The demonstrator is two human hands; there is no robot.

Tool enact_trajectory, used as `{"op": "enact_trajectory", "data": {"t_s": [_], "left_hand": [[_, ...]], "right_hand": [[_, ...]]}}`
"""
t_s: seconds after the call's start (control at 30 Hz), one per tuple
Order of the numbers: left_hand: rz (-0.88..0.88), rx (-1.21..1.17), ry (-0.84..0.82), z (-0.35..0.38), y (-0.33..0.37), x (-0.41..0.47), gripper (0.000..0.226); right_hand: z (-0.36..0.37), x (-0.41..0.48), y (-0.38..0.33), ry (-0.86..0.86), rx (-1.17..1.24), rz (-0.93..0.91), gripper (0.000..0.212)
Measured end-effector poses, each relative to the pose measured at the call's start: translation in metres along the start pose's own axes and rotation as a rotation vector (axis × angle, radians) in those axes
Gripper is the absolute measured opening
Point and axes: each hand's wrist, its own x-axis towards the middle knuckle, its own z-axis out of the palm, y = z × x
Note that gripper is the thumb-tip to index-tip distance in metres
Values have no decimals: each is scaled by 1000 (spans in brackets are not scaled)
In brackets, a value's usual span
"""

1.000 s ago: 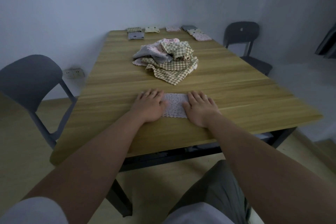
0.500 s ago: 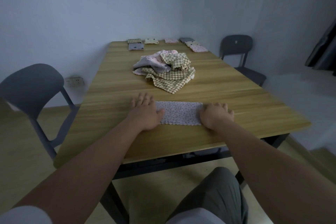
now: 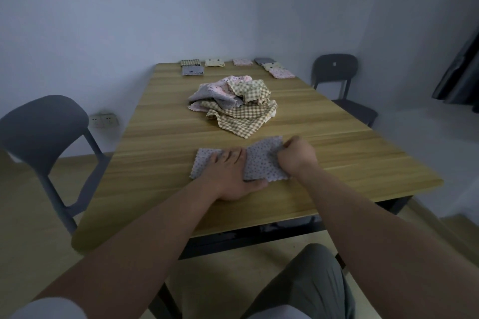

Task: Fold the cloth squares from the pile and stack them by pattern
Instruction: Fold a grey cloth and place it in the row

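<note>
Wood-grain table (image 3: 337, 163): long top running away from the person; all the cloths lie on it.
Dotted grey cloth (image 3: 261, 163): at the near end of the top, between the pile and the near edge. Its left part lies flat on the wood; its right part is raised and turned over toward the left.
Left hand (image 3: 230, 179): palm down on the flat part of the dotted cloth, fingers straight and close together, pressing. The thumb lies along the near side, under the raised part.
Right hand (image 3: 295, 155): fingers curled, pinching the raised right end of the dotted cloth.
Pile (image 3: 233, 103): loose heap at mid-table, beyond both hands and apart from them; beige check, pink print and grey pieces tangled together.
Folded squares (image 3: 214, 62): several small folded lots along the far end, in check, grey, cream and pink, each lot apart from the next.
Grey chair (image 3: 44, 132): at the left side of the table.
Dark chair (image 3: 335, 70): at the far right side.
Wall sockets (image 3: 103, 120): low on the wall, beside the grey chair.
</note>
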Motion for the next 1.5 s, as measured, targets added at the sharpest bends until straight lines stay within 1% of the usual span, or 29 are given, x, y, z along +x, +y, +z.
{"op": "enact_trajectory", "data": {"t_s": [0.1, 0.17, 0.3, 0.43, 0.57, 0.77, 0.93, 1.03, 1.1, 1.13, 1.17, 1.2, 1.23, 1.27, 1.3, 1.33, 1.37, 1.4, 1.5], "left_hand": [[-24, -21, 4, -7, 12, 3, 128], [-40, -37, 36, -10, 23, 6, 133], [-63, -76, 50, -6, 39, 10, 131], [-77, -33, 50, 3, 42, 12, 128], [-93, -41, 18, 1, 45, 12, 126], [-104, -44, 16, 3, 50, 15, 129], [-139, -92, -15, 2, 76, 16, 134], [-113, -204, -87, -2, 86, 22, 143], [-45, -256, -132, -12, 81, 21, 146], [4, -289, -130, -19, 74, 17, 141], [38, -388, -118, -25, 63, 11, 133], [39, -514, -90, -31, 51, 6, 123], [19, -591, -34, -35, 35, -1, 108], [-17, -605, 65, -36, 18, -6, 89], [-71, -556, 184, -34, 0, -11, 70], [-122, -505, 292, -28, -16, -14, 56], [-157, -473, 368, -22, -29, -17, 49], [-186, -477, 406, -15, -39, -21, 44], [-194, -551, 467, 2, -54, -26, 34]], "right_hand": [[-5, 0, -11, 31, 123, -53, 18], [-7, -2, -15, 44, 160, -73, 19], [-11, -8, -18, 35, 131, -106, 26], [-11, -10, -16, 12, 59, -149, 21], [-11, -10, -18, 35, 37, -162, 30], [-11, -13, -18, 47, 15, -168, 38], [-20, -19, -15, 86, 6, -169, 40], [-27, -23, -13, 97, -1, -150, 46], [-30, -25, -11, 102, -7, -143, 50], [-31, -26, -10, 102, -10, -147, 50], [-31, -28, -9, 97, -14, -153, 51], [-30, -28, -9, 89, -18, -165, 51], [-29, -29, -10, 77, -24, -178, 51], [-26, -31, -12, 66, -30, -192, 50], [-23, -32, -15, 54, -36, -204, 49], [-19, -35, -19, 38, -44, -216, 49], [-15, -37, -23, 16, -56, -229, 50], [-10, -40, -28, -12, -77, -245, 53], [7, -51, -44, -107, -150, -296, 54]]}}
